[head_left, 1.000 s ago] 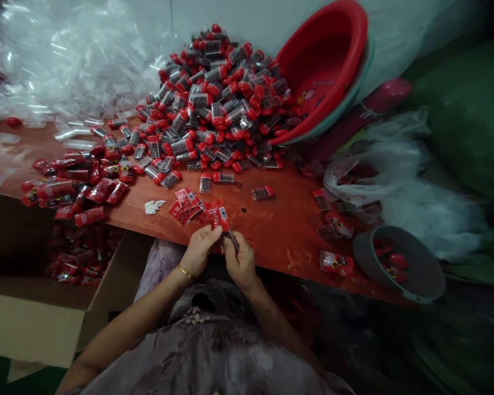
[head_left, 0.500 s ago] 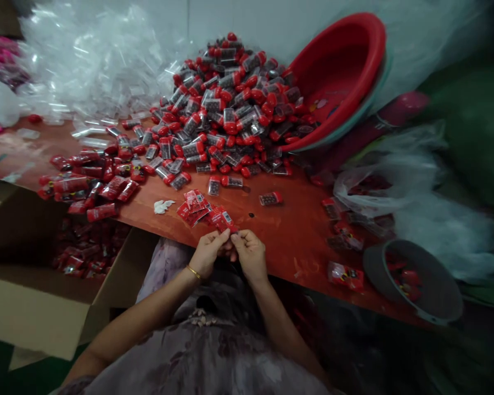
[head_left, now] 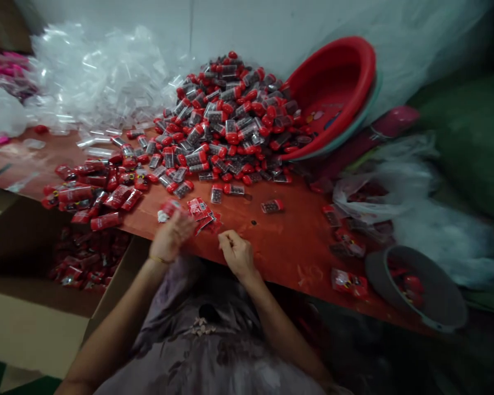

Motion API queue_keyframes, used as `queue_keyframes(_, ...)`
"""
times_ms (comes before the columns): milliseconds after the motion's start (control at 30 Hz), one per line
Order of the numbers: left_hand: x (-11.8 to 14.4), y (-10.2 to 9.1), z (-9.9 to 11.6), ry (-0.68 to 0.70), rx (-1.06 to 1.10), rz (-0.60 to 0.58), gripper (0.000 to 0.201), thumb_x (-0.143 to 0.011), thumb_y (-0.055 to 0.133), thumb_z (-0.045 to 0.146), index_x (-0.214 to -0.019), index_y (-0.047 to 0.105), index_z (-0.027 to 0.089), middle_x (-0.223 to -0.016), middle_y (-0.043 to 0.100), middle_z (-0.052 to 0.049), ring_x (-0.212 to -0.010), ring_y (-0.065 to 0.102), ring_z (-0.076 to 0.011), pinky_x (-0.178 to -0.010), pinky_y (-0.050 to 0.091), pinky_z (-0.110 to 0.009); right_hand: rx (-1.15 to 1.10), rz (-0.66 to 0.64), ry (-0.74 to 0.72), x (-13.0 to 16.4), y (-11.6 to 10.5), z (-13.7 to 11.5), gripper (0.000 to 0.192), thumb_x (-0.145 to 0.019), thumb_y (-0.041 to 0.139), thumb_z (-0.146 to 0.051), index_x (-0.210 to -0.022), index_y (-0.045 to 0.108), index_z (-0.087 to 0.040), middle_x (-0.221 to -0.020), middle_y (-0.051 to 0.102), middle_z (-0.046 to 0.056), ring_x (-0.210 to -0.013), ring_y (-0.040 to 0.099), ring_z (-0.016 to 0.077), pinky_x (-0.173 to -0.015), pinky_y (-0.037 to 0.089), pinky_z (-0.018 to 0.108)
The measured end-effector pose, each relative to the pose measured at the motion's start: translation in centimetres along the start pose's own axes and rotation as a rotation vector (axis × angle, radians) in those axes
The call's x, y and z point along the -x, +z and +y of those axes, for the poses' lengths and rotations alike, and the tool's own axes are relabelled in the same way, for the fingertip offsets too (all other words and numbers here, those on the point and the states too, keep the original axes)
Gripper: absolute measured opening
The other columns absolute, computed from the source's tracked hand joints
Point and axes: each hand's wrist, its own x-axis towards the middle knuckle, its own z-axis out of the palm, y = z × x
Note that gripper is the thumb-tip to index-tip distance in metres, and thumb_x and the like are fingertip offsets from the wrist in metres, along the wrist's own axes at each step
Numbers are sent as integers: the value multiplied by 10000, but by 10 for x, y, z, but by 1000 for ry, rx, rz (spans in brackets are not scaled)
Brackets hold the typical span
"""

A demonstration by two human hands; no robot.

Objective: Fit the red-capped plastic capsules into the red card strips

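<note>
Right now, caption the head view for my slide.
Left hand holds a red packet, right hand curled, before heaped red-capped vials.

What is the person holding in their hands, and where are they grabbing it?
The left hand grips a small red packet by its lower end; it is blurred. The right hand is curled closed, and whether it holds anything cannot be told.

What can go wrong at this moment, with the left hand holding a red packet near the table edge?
The left hand holds a wrapped red packet right above the table edge, blurred; it might drop outside the cardboard box. The tall pile of red-capped tubes leans beside the tilted red basin; tubes may roll toward the loose labels.
</note>
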Motion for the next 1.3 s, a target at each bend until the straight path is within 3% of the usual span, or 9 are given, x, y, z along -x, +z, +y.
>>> queue_keyframes(167, -31, -34, 82, 367, 101, 194, 488, -854, 378, 600, -759, 618, 185, -863, 705, -58, -824, 666, -157, -779, 517, -295, 114, 37, 58, -3, -13, 23, 352, -911, 394, -454, -736, 574, -207, -602, 626, 0, -550, 581, 124, -563, 396, 216)
queue_keyframes(267, -31, -22, 61, 586, -350, 221, 327, -766, 600, 500, -882, 651, 198, -995, 700, -79, -963, 649, -219, -884, 481, -360, 199, 54, 25, -4, -11, 29, 325, -903, 418, -427, -758, 602, -203, -614, 637, 5, -565, 586, 132, -579, 389, 223)
queue_keyframes(367, -33, 3, 16, 906, -1084, 46, 309, -720, 691, 379, -984, 682, 218, -1259, 602, -106, -1279, 435, -305, -1079, 285, -466, 256, 54, -9, -5, -7, 29, 313, -892, 437, -424, -774, 626, -204, -612, 645, 6, -567, 588, 136, -580, 382, 223)
queue_keyframes(467, -41, 17, -15, 965, -1587, -46, 259, -801, 608, 324, -1026, 692, 227, -1376, 502, -108, -1362, 302, -333, -1109, 167, -539, 248, 63, -30, -4, -7, 29, 328, -895, 424, -422, -763, 629, -202, -604, 646, 4, -547, 579, 126, -572, 383, 216)
queue_keyframes(567, -47, 17, -26, 938, -1760, -24, 253, -864, 518, 323, -1019, 704, 248, -1327, 553, -88, -1347, 328, -340, -1091, 189, -567, 235, 58, -37, -2, -8, 30, 320, -893, 431, -410, -768, 634, -196, -606, 645, 5, -537, 576, 124, -571, 388, 217)
queue_keyframes(933, -24, 31, -47, 968, -1445, 51, 290, -871, 507, 352, -1091, 681, 278, -1313, 562, -85, -1301, 411, -319, -1056, 271, -565, -366, 52, 156, -27, 5, 9, 384, -791, 525, -503, -997, 597, -187, -774, 650, 4, -518, 531, 98, -448, 415, 201)
queue_keyframes(1067, -20, 37, -51, 1005, -1386, -19, 323, -866, 502, 299, -1145, 651, 234, -1319, 557, -101, -1305, 408, -301, -1078, 269, -519, -343, 102, 113, -41, 14, 4, 358, -796, 519, -516, -680, 582, -183, -575, 557, -35, -496, 503, 94, -469, 392, 197)
queue_keyframes(1200, -23, 37, -45, 849, -1128, 44, 524, -829, 553, 382, -1298, 511, 152, -1182, 644, -143, -1053, 614, -251, -909, 462, -376, -398, 151, 151, -48, 11, 10, 433, -818, 456, -559, -578, 486, -200, -478, 468, -57, -427, 459, 86, -456, 370, 202)
queue_keyframes(1300, -26, 43, -41, 593, -884, -36, 465, -773, 588, 472, -1097, 644, 145, -883, 719, -82, -709, 659, -184, -655, 503, -278, -473, 122, 151, -49, 11, 12, 444, -831, 414, -578, -594, 472, -207, -498, 486, -49, -437, 459, 92, -459, 378, 206)
